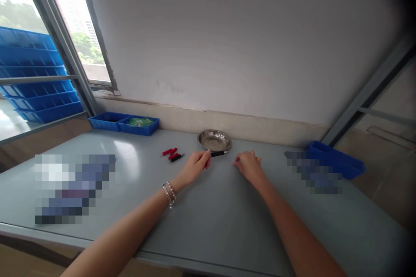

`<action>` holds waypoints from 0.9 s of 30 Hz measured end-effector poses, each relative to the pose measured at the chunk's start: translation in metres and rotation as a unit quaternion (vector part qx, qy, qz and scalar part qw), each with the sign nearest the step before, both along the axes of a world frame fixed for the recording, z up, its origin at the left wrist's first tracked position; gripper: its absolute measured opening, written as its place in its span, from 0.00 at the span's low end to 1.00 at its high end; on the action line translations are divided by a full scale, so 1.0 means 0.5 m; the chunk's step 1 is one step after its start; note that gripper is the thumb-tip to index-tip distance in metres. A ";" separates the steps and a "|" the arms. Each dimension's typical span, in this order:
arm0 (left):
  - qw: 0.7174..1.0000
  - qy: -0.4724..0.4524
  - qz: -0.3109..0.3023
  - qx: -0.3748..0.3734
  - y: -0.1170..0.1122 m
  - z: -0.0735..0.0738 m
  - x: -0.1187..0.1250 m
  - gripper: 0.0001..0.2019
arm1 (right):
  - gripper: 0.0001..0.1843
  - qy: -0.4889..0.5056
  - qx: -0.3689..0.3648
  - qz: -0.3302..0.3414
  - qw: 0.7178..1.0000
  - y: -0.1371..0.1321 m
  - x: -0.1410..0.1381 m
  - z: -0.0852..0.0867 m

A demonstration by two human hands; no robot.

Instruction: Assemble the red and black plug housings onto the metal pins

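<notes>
A slim black pen with a pointed silver tip sticks out to the right from my left hand, whose fingers are closed round its other end. Opposite the tip, a short gap away, is my right hand. Its thumb and forefinger are drawn together low over the table, and whatever may be between them is too small to make out. Left of my left hand lie several short red cylindrical pieces and a black piece with thin pointed ends. Behind the pen stands a round steel dish.
Two blue bins stand at the back left of the grey table, one holding green packets. A blurred-out item lies at left, another at right beside a blue bin. Blue trays are stacked beyond the frame.
</notes>
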State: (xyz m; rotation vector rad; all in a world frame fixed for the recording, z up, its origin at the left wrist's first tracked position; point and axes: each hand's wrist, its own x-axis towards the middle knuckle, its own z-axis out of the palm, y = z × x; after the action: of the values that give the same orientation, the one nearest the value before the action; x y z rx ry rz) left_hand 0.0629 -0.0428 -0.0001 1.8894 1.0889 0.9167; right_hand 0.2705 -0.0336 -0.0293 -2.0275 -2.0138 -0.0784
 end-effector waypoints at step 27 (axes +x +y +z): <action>0.968 0.186 0.000 0.168 -0.005 -0.015 -0.001 0.18 | 0.29 0.445 -0.087 0.103 0.885 -0.021 -0.064 0.015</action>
State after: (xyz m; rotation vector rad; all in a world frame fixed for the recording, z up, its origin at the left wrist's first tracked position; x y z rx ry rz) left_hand 0.0625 -0.0455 -0.0078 2.4124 1.2057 0.8037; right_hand 0.2386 -0.0438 -0.0216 -1.4683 -1.6102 0.9308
